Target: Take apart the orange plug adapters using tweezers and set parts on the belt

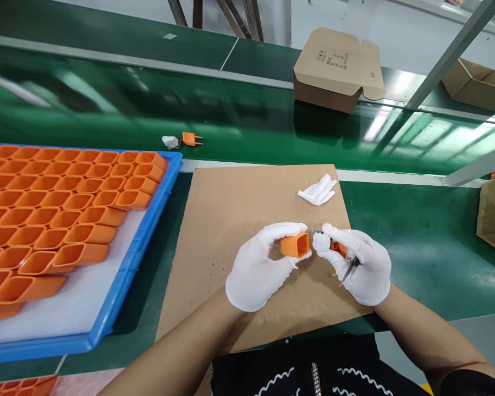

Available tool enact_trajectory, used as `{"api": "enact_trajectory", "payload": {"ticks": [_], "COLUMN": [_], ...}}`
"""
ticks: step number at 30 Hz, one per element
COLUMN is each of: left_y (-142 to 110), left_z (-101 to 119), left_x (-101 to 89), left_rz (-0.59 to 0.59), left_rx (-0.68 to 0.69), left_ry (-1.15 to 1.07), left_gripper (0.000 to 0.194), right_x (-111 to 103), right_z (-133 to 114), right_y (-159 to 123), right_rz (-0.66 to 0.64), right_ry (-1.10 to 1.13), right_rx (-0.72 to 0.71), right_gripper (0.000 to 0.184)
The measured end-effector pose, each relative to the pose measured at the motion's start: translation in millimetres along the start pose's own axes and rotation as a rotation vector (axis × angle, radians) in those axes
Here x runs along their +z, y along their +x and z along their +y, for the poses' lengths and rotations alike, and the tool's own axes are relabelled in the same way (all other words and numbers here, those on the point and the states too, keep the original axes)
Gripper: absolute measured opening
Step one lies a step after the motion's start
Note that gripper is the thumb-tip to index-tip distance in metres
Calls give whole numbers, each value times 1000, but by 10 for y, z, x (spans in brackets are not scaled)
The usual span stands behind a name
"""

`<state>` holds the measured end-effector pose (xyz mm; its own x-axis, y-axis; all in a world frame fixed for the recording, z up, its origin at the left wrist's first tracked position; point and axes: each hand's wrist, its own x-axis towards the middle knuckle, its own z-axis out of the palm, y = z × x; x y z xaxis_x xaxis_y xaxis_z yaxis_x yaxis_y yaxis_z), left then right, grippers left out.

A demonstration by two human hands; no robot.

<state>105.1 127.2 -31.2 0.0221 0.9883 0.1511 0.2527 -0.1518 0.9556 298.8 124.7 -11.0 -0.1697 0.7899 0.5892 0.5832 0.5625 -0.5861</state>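
Observation:
My left hand [258, 269], in a white glove, pinches an orange plastic sleeve [296, 245] whose open end faces right. Close beside it, my gloved right hand [357, 264] is closed on an orange plug part [339, 249] with a small green-edged piece showing at its fingertips. Dark pointed tweezers or snips [350, 269] also stick out from the right palm; their exact kind is partly hidden. Both hands are over a cardboard sheet [231, 209]. On that sheet, beyond the right hand, lies a crumpled white glove [318, 190].
At left, a blue tray [130, 280] holds rows of orange sleeves [58, 220]. An orange two-pin plug [191, 138] lies on the green conveyor belt [247, 132]. A cardboard box [334, 69] stands beyond it, more boxes at right. A metal post [454, 55] rises at upper right.

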Motion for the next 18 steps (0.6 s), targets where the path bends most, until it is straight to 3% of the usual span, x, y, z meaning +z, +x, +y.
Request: {"api": "enact_trajectory", "payload": {"ticks": [11,18], "left_y": [-19,-30], "left_z": [-26,-40], "left_x": [18,-14], "left_rz": [-22,-49], "left_rx": [-6,109], "left_ry": [12,8], "left_gripper": [34,33], "right_x": [-15,22], "right_z": [74,121], "right_y": [-69,-132], "right_rz": [-122,-202], "right_ry": [8,-59], "right_rx": [-57,-77], "right_gripper": [30,31]}}
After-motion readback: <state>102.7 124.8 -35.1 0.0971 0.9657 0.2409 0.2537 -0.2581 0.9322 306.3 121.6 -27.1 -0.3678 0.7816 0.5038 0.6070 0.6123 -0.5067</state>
